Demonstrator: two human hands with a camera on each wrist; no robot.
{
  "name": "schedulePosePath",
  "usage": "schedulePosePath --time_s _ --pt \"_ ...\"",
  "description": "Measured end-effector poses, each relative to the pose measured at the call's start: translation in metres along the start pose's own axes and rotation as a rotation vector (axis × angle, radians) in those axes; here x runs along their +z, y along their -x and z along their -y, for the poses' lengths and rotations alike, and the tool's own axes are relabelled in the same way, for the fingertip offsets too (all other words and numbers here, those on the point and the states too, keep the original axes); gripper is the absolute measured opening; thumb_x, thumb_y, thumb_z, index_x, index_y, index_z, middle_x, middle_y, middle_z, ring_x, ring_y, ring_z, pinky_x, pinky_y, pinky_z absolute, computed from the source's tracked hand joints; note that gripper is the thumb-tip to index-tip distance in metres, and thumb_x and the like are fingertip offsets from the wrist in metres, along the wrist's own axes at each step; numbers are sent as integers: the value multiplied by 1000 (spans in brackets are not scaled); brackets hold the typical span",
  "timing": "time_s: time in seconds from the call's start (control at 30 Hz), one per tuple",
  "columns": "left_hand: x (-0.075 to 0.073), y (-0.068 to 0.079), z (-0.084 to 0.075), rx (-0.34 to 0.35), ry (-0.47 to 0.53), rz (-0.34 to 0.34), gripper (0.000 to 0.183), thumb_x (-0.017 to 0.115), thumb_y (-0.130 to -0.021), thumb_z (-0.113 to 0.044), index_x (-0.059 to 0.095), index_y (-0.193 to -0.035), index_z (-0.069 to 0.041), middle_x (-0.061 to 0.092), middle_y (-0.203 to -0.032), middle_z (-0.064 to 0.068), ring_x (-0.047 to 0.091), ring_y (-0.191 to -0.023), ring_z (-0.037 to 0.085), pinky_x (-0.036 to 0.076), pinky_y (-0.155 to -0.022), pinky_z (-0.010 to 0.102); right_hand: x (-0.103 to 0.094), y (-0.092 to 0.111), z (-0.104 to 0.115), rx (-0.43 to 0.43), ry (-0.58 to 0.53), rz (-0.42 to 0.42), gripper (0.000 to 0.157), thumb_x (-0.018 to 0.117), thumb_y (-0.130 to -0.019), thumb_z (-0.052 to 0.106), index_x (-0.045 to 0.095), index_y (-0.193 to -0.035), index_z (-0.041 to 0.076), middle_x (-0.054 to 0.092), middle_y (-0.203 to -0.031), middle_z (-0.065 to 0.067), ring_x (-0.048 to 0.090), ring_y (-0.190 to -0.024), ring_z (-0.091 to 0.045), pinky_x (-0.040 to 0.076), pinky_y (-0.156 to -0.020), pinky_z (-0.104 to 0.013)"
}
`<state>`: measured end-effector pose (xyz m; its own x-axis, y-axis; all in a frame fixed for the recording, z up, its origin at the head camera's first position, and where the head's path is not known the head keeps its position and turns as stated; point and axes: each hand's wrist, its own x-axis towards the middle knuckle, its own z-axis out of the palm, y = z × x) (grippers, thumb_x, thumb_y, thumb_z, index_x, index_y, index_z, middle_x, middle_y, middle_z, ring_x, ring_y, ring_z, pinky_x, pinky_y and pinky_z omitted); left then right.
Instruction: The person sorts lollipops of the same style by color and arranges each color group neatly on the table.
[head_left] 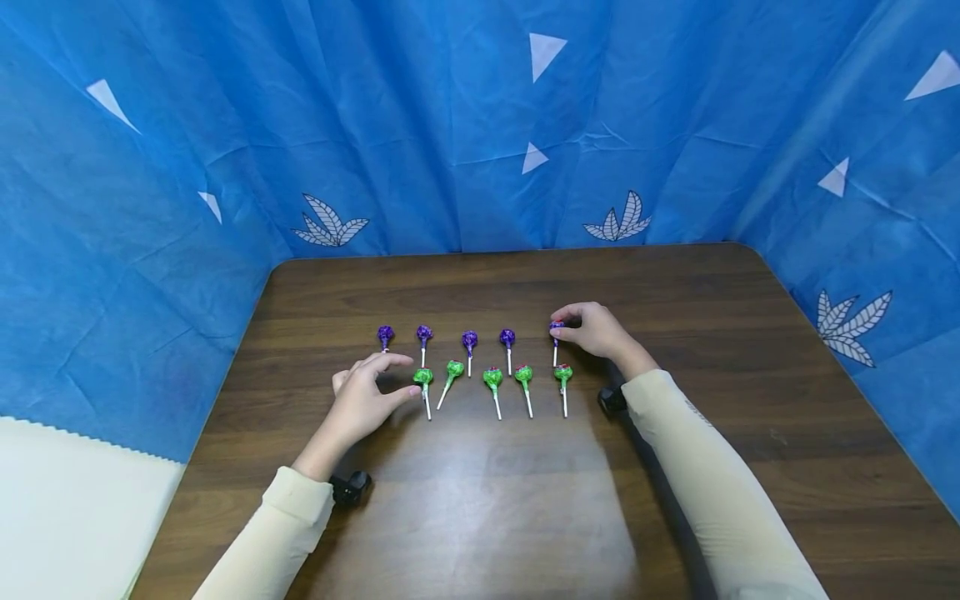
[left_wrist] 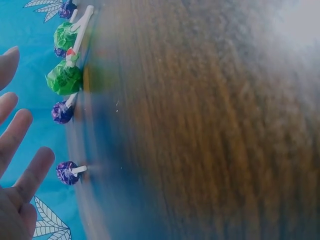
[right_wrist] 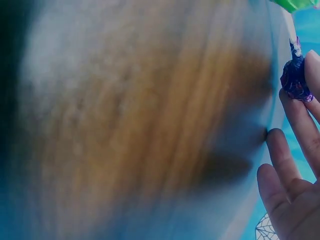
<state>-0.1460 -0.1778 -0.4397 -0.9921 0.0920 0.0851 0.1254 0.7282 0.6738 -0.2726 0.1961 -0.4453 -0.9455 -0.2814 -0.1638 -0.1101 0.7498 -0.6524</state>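
Plainly, the left hand [head_left: 363, 400] gapes empty by five green lollipops [head_left: 492, 377]; the right hand [head_left: 595, 332] pinches one of five purple lollipops [head_left: 469, 339].

Left hand [head_left: 363, 396]: thumb [head_left: 399, 396] and forefinger [head_left: 392, 360] parted in a C, tips not meeting; other fingers [left_wrist: 36, 172] extended, spaced apart. Bare wrist [head_left: 317, 458] directly behind this hand, then forearm in long, cream-coloured fabric sleeve [head_left: 266, 533]. Right hand [head_left: 596, 327]: farther forward, well apart from the left; thumb and forefinger pinched, other fingers [right_wrist: 281, 152] slightly bent, separated. Matching sleeved forearm [head_left: 705, 475] slants back behind it.
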Motion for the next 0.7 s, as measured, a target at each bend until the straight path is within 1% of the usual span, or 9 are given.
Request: schedulePosePath --time_s 0.17,0.27,0.5,0.6,0.7 --pt "2 0 1 -3 -4 8 47 82 -81 -30 67 -123 -17 67 -129 5 53 -127 36 17 -103 58 2 -1 0 14 1 1 31 68 -95 25 67 -122 10 64 -126 -13 54 -122 -34 38 -110 -54" --pt "2 -1 2 -6 -7 9 47 82 -81 -31 67 -123 -17 68 -129 4 51 -129 36 17 -103 57 3 -2 0 8 3 0 32 68 -95 25 67 -123 10 64 -126 -13 53 -123 -34 38 -111 -54" --pt "4 -3 3 -9 -17 22 47 82 -82 -30 67 -124 -17 68 -128 4 53 -126 36 18 -102 57 2 -2 1 -10 22 13 36 68 -95 25 64 -127 8 61 -130 -15 52 -126 -36 37 -111 -55" --pt "4 -4 2 -6 -20 23 46 81 -82 -30 67 -123 -17 68 -128 4 54 -123 35 17 -102 57 0 -1 5 -33 37 -9 39 68 -95 25 62 -129 8 61 -132 -15 51 -128 -35 37 -112 -54" --pt "4 -5 1 -4 -28 20 45 81 -82 -31 67 -123 -17 67 -129 4 54 -121 35 17 -102 57 -2 1 13 -57 60 -61 43 69 -94 27 61 -132 8 61 -134 -14 46 -130 -34 38 -111 -53"
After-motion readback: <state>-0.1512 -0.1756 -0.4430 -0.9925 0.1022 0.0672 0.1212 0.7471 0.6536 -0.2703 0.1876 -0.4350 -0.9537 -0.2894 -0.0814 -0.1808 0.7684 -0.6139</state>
